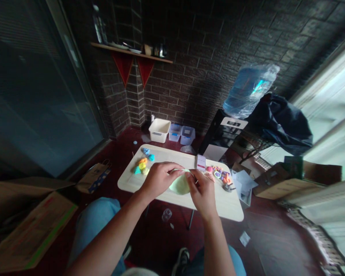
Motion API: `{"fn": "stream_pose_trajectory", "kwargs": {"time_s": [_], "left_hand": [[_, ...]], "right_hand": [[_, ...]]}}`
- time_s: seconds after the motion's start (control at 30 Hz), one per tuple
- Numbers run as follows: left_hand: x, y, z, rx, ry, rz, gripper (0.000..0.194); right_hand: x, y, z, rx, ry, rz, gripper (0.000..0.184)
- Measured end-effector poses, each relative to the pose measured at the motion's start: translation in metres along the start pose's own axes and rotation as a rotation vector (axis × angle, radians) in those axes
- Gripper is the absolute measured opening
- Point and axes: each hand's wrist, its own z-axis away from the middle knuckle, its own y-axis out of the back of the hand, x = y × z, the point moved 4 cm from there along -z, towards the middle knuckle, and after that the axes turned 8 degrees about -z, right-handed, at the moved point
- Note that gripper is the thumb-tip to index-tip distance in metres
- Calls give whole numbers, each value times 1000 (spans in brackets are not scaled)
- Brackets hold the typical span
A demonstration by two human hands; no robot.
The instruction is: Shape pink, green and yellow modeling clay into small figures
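Observation:
A pale green flattened piece of what looks like modelling clay (179, 187) is held up over the small table (163, 154). My left hand (160, 178) pinches its upper left edge between thumb and fingers. At its upper right edge my right hand (202, 191) grips with bent fingers, which partly cover that side. Blue, orange, yellow and teal lumps of clay (143, 165) lie left of my hands. To the right are small pink, purple and orange pieces (218, 173) and a dark grey lump (228, 187). A phone (201, 163) with a lit screen rests behind my right hand.
A cream bin (160, 130) and two clear plastic boxes (181, 134) stand on the floor behind the table. A water dispenser (222, 132) with a large bottle is at back right. Cardboard boxes (299, 176) sit on the right, and another carton (31, 226) on the left.

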Motion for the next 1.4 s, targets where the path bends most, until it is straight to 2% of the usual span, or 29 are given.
{"fn": "stream_pose_trajectory", "kwargs": {"time_s": [0.1, 0.2, 0.27, 0.33, 0.53, 0.77, 1.0, 1.13, 1.23, 1.4], "left_hand": [[-1, 0, 0, 65, 32, 0, 14], [-5, 0, 1, 133, 91, 22, 14], [-7, -2, 2, 143, 115, 40, 14], [-8, -4, 3, 133, 121, 45, 13], [-6, -4, 6, 132, 124, 45, 12], [-3, 2, 8, 232, 144, 36, 13], [-4, -2, 8, 172, 155, 56, 15], [-5, -2, 8, 116, 169, 56, 19], [-5, -2, 7, 77, 156, 34, 20], [-5, -3, 5, 64, 145, 4, 17]], "right_hand": [[4, -4, 1, 25, -73, -112, 27], [12, -14, 4, 25, -227, -319, 31], [17, -21, 7, 26, -334, -415, 36], [20, -25, 9, 47, -383, -450, 37], [19, -25, 7, 125, -336, -462, 33], [16, -28, 7, 25, -379, -587, 35], [23, -29, 5, 34, -378, -615, 33], [25, -27, 5, -28, -383, -604, 35], [26, -24, 5, -66, -378, -536, 36], [26, -17, 4, 29, -226, -268, 31]]}}
